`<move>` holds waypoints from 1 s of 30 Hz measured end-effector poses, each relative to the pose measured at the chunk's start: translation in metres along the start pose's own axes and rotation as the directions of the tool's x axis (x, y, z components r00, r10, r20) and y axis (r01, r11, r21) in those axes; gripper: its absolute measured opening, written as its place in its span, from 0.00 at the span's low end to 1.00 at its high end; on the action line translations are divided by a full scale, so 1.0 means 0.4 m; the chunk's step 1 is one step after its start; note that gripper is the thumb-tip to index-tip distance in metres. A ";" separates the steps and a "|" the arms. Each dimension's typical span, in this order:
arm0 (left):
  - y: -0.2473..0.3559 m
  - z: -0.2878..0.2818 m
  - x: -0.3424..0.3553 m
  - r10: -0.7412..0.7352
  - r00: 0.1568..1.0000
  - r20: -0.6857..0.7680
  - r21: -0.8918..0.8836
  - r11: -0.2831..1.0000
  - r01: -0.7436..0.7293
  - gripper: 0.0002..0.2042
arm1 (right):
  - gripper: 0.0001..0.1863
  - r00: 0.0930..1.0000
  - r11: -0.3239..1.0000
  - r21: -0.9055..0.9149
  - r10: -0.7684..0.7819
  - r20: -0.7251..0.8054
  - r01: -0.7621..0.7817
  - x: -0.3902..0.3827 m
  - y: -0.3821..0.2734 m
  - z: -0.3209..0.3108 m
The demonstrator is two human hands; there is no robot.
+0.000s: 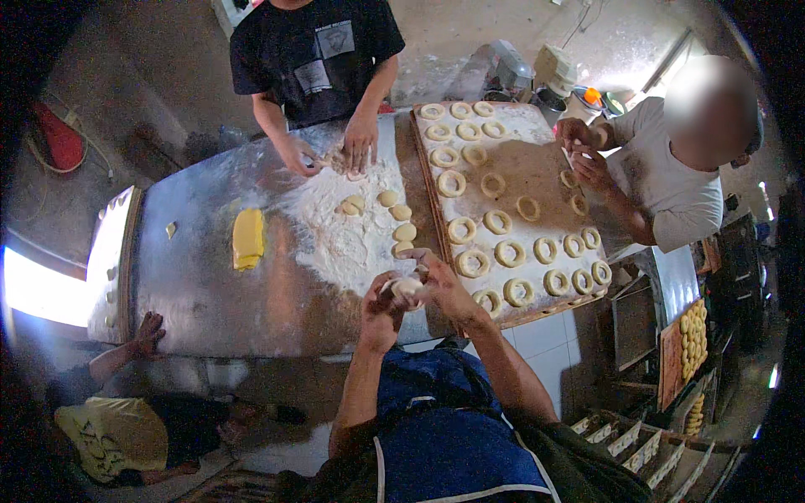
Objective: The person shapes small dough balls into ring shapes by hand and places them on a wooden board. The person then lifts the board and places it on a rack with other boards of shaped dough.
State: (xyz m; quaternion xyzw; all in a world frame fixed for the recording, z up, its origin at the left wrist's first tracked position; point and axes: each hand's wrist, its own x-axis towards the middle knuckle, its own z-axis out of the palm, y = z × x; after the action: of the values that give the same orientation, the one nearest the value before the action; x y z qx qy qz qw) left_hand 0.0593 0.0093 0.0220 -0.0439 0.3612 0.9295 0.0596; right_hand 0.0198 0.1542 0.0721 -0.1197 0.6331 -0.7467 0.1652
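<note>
My left hand (381, 312) and my right hand (449, 289) meet over the near edge of the table, both closed round one pale piece of dough (407, 290). Fingers cover much of it, so its full shape is hidden. Just beyond my hands, several round dough balls (404, 232) stand in a short row. White flour (331, 243) is spread to the left of that row, with a few more dough balls (353, 204) on it. To my right, a floured wooden board (532, 163) carries several rows of dough rings (510, 252).
A yellow slab of fat or dough (247, 239) lies on the metal table (193, 285). Across it, a person in a black shirt (314, 63) works in the flour. Another in white (679, 168) handles dough at the right. Trays (641, 448) fill a rack at lower right.
</note>
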 end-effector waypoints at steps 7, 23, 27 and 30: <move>-0.052 0.101 0.067 0.152 0.988 0.030 -0.142 0.979 -0.147 0.10 | 0.26 0.924 0.975 -0.131 0.123 -0.361 -0.181 -0.007 -0.026 -0.068; -0.334 0.362 0.244 0.276 0.953 -0.125 0.649 0.749 -0.132 0.19 | 0.32 0.868 0.906 -0.396 -0.069 -0.491 -0.152 -0.064 -0.056 -0.392; -0.420 0.408 0.290 0.429 0.903 0.000 0.799 0.543 -0.259 0.16 | 0.30 0.849 0.831 -0.547 -0.211 -0.484 -0.105 -0.076 -0.058 -0.494; -0.476 0.436 0.326 0.512 0.858 0.040 0.765 0.537 -0.356 0.16 | 0.33 0.874 0.864 -0.481 -0.115 -0.472 -0.146 -0.091 -0.055 -0.562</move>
State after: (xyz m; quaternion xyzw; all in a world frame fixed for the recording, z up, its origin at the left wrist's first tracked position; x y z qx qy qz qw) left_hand -0.0493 0.2770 0.0071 -0.0118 0.7142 0.6719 -0.1957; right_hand -0.0359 0.3754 0.0569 0.0377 0.8271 -0.5601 -0.0298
